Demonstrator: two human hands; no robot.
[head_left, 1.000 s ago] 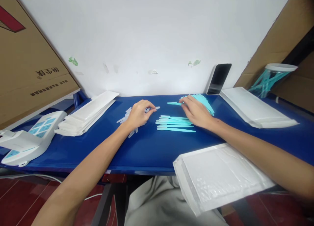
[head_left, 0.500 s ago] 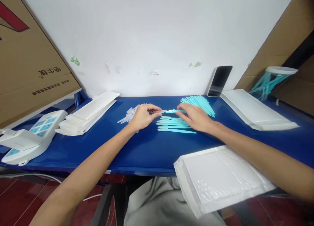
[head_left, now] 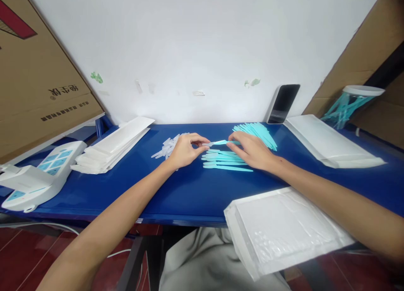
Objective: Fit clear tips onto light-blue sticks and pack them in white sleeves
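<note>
My left hand [head_left: 188,149] pinches a small translucent blade cap [head_left: 208,144] between thumb and fingertips. A slim teal eyebrow razor [head_left: 221,142] is pinched in my right hand [head_left: 250,149], its tip pointing left and meeting the cap. How far the cap covers the tip is too small to make out. Below both hands lies a row of teal razors [head_left: 227,167] side by side. Behind my right hand is a larger fanned pile of teal razors [head_left: 261,134]. Loose translucent caps [head_left: 167,147] lie in a heap beside my left hand, partly hidden by it.
White padded envelopes lie stacked on the left [head_left: 115,144], at the right [head_left: 334,141] and at the front edge [head_left: 284,232]. A phone [head_left: 284,104] leans on the wall. A power strip [head_left: 59,165] sits left; a clear tub [head_left: 349,104] of teal sticks stands far right.
The cap and the razor's tip have come together; the white-looking tip between my fingers now shows less. Both hands have barely moved.
</note>
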